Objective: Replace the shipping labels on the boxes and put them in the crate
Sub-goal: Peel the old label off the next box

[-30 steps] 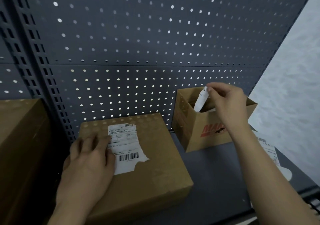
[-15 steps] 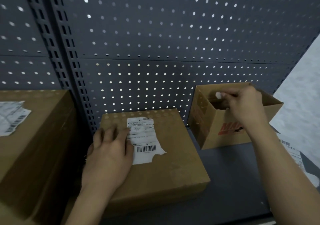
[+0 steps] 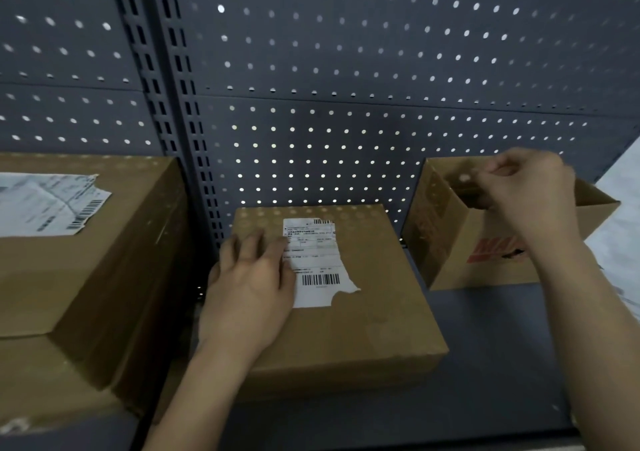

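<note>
A flat brown cardboard box [image 3: 363, 329] lies on the dark shelf in the middle. Its white shipping label [image 3: 318, 263] has a barcode and a torn lower right corner. My left hand [image 3: 252, 287] rests flat on the box top, its fingertips touching the label's left edge. To the right stands a small open cardboard box with red print [image 3: 450, 260]. My right hand [image 3: 533, 201] hovers over its opening with the fingers pinched together. A small pale label scrap [image 3: 464, 177] shows, blurred, at the fingertips.
A large brown box [image 3: 86, 277] with a wrinkled, half-peeled label [image 3: 48, 204] sits at the left, stacked on another box [image 3: 52, 398]. A slotted upright post [image 3: 183, 104] and the grey pegboard wall [image 3: 346, 69] close off the back. The bare shelf surface [image 3: 485, 364] runs along the front right.
My right hand carried the torn label strip down into the open box's mouth; only a small pale bit now shows. The view has shifted left, revealing the large left box. My left hand stayed put.
</note>
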Available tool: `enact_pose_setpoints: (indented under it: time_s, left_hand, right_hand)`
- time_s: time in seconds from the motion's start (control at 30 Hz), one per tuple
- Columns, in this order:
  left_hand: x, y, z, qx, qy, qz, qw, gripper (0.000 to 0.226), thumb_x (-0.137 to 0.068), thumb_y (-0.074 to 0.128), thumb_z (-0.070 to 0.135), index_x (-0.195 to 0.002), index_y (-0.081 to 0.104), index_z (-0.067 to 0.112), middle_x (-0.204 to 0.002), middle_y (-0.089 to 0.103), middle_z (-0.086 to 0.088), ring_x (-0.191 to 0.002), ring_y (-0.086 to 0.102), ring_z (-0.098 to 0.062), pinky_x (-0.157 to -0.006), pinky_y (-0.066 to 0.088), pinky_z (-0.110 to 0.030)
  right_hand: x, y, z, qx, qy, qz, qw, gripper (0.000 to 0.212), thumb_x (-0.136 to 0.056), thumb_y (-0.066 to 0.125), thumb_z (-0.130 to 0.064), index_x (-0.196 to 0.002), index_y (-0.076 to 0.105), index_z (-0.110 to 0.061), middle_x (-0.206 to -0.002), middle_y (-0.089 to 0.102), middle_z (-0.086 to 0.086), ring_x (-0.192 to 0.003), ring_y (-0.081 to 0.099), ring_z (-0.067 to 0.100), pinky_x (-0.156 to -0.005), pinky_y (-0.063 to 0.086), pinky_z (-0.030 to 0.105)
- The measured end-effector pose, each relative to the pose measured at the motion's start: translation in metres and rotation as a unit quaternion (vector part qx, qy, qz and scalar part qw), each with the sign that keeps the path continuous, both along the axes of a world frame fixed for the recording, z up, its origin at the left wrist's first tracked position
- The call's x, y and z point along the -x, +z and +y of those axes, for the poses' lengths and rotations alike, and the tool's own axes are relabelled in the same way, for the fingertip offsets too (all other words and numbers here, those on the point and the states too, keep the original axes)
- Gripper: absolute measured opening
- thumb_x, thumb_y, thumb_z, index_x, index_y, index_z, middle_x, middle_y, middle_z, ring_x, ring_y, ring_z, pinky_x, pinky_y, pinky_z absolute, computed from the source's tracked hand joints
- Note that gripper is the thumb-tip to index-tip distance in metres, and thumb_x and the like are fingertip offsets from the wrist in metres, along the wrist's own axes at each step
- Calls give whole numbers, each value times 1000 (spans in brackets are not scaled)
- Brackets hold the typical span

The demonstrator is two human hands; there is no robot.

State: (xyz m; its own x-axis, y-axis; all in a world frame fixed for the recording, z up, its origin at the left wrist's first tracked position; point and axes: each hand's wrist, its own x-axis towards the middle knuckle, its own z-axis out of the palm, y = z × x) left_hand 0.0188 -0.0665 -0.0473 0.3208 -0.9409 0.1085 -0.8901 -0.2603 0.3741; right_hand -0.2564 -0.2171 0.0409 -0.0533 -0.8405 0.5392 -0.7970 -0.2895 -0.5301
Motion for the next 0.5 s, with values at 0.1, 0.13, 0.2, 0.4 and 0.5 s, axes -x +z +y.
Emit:
enact_pose_setpoints:
  time_s: [0.1, 0.13, 0.2, 0.4, 0.5]
  left_hand:
    - [0, 0, -1, 2, 0, 0, 1000, 47, -99, 33, 43, -145, 39, 34, -156, 32, 1, -145, 15, -30, -111, 35, -53]
    - [0, 0, -1, 3, 0, 2, 1000, 47, -99, 34, 43, -145, 39, 34, -156, 32, 1, -145, 15, -30, -111, 35, -53]
    - [-1, -1, -1, 3, 1, 5, 1000, 47, -99, 35, 43, -146, 38, 34, -157, 31, 1, -146, 15, -30, -111, 35, -53]
    - [0, 0, -1, 6, 3, 9, 1000, 47, -99, 35, 42, -145, 39, 34, -156, 32, 2, -146, 14, -29, -112, 35, -52]
    - [-1, 1, -1, 2, 5, 12, 1000, 47, -99, 35, 42, -145, 39, 34, -157, 31, 2, -146, 14, -29, -112, 35, -52]
  right_hand:
    - [-4, 4, 6, 18, 15, -6, 1000, 7, -87, 64, -19, -85, 70, -17, -75, 65, 1, -76, 64, 21, -76, 49, 30]
    - [-7, 5, 10, 30, 24, -11, 999, 9, -87, 63, -19, -86, 71, -17, -74, 64, 0, -75, 62, 18, -71, 46, 28]
    - [-17, 5, 21, 58, 55, -14, 997, 10, -87, 62, -18, -88, 72, -19, -74, 62, -2, -72, 56, 12, -69, 43, 25]
    - [-51, -15, 45, 63, 212, 40, 974, 11, -89, 66, -16, -93, 75, -20, -83, 66, -8, -77, 57, 4, -75, 43, 15]
    - [-67, -33, 57, -65, 351, 100, 929, 14, -90, 68, -31, -101, 75, -26, -91, 66, -16, -87, 60, -1, -80, 44, 14]
